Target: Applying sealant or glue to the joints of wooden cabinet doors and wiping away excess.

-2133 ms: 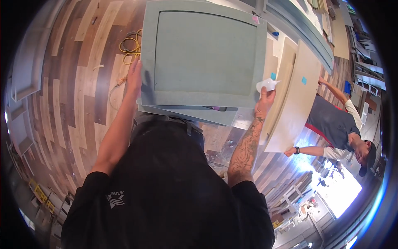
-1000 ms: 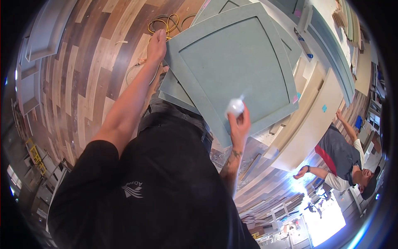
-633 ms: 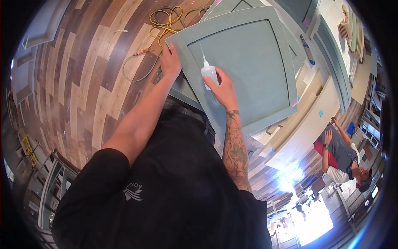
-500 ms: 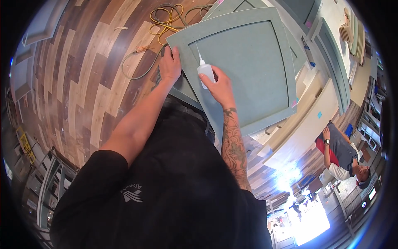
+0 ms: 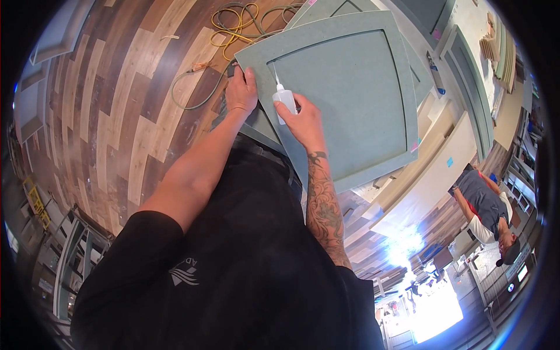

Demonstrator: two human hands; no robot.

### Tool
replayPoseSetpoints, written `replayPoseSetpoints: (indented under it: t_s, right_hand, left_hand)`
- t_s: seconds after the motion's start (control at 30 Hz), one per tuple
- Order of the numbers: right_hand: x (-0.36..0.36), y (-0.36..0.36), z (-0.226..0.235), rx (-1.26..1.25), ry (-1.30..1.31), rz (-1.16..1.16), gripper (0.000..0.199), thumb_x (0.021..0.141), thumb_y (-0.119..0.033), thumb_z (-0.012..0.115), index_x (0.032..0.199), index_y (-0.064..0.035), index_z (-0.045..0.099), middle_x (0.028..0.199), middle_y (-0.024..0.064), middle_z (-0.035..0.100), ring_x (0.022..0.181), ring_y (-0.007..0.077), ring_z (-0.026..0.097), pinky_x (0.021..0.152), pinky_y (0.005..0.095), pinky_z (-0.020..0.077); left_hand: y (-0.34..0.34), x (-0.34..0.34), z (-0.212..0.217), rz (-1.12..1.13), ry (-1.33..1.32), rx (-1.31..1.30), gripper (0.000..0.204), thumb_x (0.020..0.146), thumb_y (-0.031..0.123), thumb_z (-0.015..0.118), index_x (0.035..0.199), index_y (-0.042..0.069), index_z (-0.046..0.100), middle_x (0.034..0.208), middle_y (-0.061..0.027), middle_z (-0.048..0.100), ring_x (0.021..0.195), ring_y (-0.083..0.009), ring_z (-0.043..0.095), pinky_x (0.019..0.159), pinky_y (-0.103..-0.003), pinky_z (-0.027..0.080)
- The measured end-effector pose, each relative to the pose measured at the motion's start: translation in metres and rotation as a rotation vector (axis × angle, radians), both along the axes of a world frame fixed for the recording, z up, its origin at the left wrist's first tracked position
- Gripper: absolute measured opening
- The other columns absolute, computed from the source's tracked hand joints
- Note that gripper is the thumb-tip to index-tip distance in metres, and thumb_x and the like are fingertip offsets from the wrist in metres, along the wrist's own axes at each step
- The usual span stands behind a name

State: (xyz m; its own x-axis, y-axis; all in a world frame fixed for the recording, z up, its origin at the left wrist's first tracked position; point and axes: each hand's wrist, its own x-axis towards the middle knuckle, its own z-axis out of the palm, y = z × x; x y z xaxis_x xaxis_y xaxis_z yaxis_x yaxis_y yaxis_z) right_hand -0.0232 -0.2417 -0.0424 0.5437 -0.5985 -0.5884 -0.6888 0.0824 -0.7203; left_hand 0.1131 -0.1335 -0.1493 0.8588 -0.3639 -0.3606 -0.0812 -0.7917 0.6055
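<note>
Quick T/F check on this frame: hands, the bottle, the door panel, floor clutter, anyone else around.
1. The right hand holds a small white squeeze bottle, nozzle on the panel. True.
2. The left hand hangs free. False: it rests on the corner of the grey-green cabinet door.
3. The door lies flat on a table. False: it is propped against the person's waist.
4. Yellow and green cords lie coiled on the wood floor. True.
5. Nobody else is in view. False: another person stands at right.

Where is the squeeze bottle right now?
In the head view, upper middle: the white squeeze bottle is in the right hand, nozzle at the green cabinet door's frame corner, beside the left hand.
</note>
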Motion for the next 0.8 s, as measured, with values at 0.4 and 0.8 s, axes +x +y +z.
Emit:
replayPoseSetpoints:
  t_s: [0.4,0.8]
  right_hand:
    - [0.005,0.001,0.003,-0.063,-0.005,0.061,0.041,0.082,-0.034,0.077,0.104,0.0002,0.071,0.095,0.0195,0.071,0.087,0.036,0.069,0.08,0.0419,0.0544]
    - [0.007,-0.01,0.009,-0.264,-0.012,0.122,0.038,0.078,-0.032,0.076,0.104,-0.0046,0.072,0.096,0.0188,0.068,0.09,0.0388,0.066,0.081,0.0457,0.0542]
  left_hand:
    - [0.0,0.002,-0.002,0.008,0.018,0.015,0.044,0.105,0.045,0.039,0.127,0.01,0.053,0.104,-0.0269,0.069,0.098,-0.049,0.064,0.084,-0.058,0.05]
    - [0.006,0.006,0.0,0.006,0.013,0.0,0.046,0.105,0.046,0.036,0.126,0.009,0.053,0.106,-0.0278,0.069,0.099,-0.0502,0.064,0.084,-0.059,0.049]
